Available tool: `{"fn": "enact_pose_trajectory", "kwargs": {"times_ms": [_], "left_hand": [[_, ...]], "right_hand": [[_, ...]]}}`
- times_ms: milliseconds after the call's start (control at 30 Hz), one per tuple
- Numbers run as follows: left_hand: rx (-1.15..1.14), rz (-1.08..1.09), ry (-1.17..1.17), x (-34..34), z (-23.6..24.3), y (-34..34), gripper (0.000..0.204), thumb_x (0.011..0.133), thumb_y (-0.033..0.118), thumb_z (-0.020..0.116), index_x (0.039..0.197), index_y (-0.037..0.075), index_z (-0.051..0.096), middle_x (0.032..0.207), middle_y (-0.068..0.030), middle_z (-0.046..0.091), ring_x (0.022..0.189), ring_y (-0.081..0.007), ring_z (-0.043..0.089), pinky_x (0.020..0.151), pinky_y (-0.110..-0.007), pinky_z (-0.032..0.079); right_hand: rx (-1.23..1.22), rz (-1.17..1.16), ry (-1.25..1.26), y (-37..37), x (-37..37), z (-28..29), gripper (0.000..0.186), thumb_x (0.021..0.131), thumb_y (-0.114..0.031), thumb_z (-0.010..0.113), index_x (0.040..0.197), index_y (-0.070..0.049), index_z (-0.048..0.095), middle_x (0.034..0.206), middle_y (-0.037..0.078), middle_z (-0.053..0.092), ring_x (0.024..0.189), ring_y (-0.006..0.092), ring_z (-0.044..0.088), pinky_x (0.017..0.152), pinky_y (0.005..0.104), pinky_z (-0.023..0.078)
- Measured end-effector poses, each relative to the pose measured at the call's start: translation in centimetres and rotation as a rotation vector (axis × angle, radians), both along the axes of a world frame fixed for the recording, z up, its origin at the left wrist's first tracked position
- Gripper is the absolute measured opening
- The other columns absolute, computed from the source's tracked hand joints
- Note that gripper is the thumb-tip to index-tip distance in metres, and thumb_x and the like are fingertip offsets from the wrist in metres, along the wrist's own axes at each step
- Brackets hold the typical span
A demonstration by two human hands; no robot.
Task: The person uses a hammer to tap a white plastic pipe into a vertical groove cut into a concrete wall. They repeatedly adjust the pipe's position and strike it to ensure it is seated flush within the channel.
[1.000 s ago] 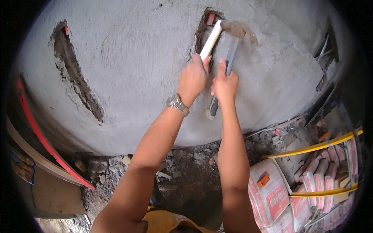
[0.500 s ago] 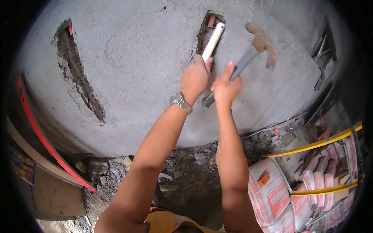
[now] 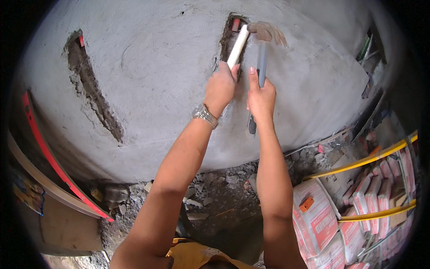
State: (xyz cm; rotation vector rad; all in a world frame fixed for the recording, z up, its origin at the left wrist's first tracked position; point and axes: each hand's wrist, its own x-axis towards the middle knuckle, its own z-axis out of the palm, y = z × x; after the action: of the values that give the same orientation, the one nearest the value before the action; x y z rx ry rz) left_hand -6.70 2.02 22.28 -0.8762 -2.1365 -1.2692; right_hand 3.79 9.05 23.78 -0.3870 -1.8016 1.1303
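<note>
My left hand [image 3: 220, 88] is wrapped round a pale chisel-like bar [image 3: 237, 46], its lower end hidden by my fingers and wrist. The bar slants across a rough upright groove [image 3: 227, 39] cut in the grey plastered wall [image 3: 161, 67]. At the groove's top sits a small red piece [image 3: 235, 24]. My right hand [image 3: 262, 98] grips a claw hammer [image 3: 263, 54] by its grey and black handle, thumb along the shaft. The hammer's rusty head, slightly blurred, is right at the bar's upper end; whether they touch I cannot tell.
A second groove [image 3: 92, 89] runs down the wall at left. A red spirit level [image 3: 51, 154] leans below it. Rubble [image 3: 210, 184] lies along the wall's foot. At lower right are red-and-white bags [image 3: 316, 224], stacked packs and yellow curved bars [image 3: 371, 160].
The hammer has swung left and turned more upright, its head coming from well right of the bar to the bar's upper end. My left hand keeps its hold on the bar.
</note>
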Motion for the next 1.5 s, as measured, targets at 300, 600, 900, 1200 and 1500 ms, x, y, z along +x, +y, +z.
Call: {"fn": "enact_pose_trajectory", "kwargs": {"times_ms": [300,600,900,1200,1500], "left_hand": [[-0.008,-0.003,0.021,0.6,1.7,-0.7,0.045,0.108,0.041,0.050,0.102,-0.003,0.050,0.075,-0.0318,0.067,0.068,-0.0535,0.065,0.059,-0.059,0.052],[0.034,-0.053,0.092,0.6,1.0,0.0,0.044,0.107,0.037,0.055,0.096,-0.005,0.048,0.070,-0.0321,0.064,0.065,-0.0522,0.065,0.054,-0.057,0.052],[-0.185,-0.400,-0.140,10.8,0.6,-5.4,0.043,0.107,0.037,0.055,0.099,-0.005,0.051,0.071,-0.0313,0.063,0.069,-0.0525,0.064,0.057,-0.057,0.049],[-0.267,-0.344,-0.458,10.7,-14.5,-12.7,0.040,0.107,0.039,0.057,0.101,-0.001,0.054,0.061,-0.0150,0.057,0.051,-0.0264,0.059,0.049,-0.042,0.043],[0.170,-0.405,-0.411,5.9,-15.3,-12.8,0.048,0.112,0.048,0.037,0.105,0.004,0.056,0.079,-0.0029,0.056,0.066,-0.0086,0.052,0.059,-0.025,0.045]], "right_hand": [[-0.420,-0.052,-0.157,2.3,3.7,-9.2,0.054,0.103,-0.052,0.060,0.077,-0.006,0.051,0.051,0.000,0.042,0.035,0.0124,0.042,0.035,0.0308,0.036],[-0.318,-0.123,-0.284,4.0,4.0,-9.8,0.055,0.105,-0.047,0.058,0.072,-0.003,0.054,0.051,0.004,0.047,0.038,0.0173,0.049,0.038,0.0368,0.039],[-0.337,-0.022,-0.150,5.5,3.6,-10.9,0.054,0.105,-0.049,0.058,0.081,0.000,0.061,0.051,0.004,0.048,0.036,0.0167,0.046,0.036,0.0353,0.037],[-0.394,-0.044,-0.319,4.4,5.9,-9.5,0.054,0.104,-0.051,0.058,0.079,-0.004,0.054,0.052,0.001,0.046,0.038,0.0139,0.047,0.037,0.0332,0.037],[-0.631,-0.005,-0.334,0.2,8.4,-22.6,0.049,0.104,-0.050,0.058,0.082,-0.005,0.055,0.057,0.003,0.051,0.040,0.0143,0.050,0.037,0.0329,0.039]]}}
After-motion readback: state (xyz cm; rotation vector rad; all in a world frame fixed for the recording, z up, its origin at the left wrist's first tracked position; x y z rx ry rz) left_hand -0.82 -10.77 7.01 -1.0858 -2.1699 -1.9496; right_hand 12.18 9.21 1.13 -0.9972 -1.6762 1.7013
